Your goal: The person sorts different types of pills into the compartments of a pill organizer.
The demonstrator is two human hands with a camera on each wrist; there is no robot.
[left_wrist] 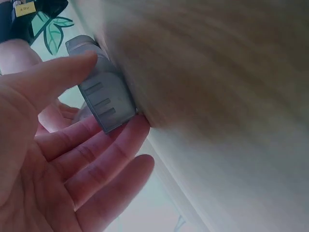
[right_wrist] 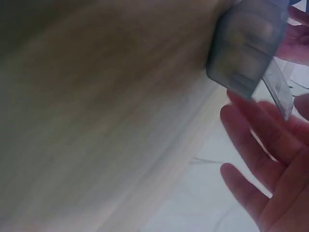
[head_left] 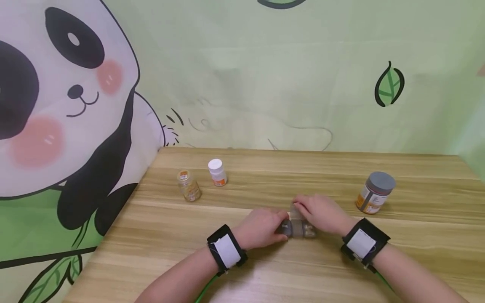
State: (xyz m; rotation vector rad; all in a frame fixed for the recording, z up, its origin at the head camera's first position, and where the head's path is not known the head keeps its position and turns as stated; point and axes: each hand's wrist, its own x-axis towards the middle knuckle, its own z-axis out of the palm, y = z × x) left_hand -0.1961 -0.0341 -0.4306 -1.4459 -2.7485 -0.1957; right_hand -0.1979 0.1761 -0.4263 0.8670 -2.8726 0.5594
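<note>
Seemingly, right hand (head_left: pixel 325 213) in pinch on lid (right_wrist: pixel 279 90).

Legible text: none for certain | grey pill organizer (head_left: pixel 297 229): short pale lettering on compartment lids, too small to read | its raised flap (right_wrist: pixel 278 89): small dark mark, blurred | grey-lidded jar (head_left: pixel 374 198), white bottle (head_left: pixel 217 171), clear jar (head_left: pixel 191 191): printed labels, wording unreadable | yellow sticker (left_wrist: pixel 25 8): dark characters, illegible
</note>
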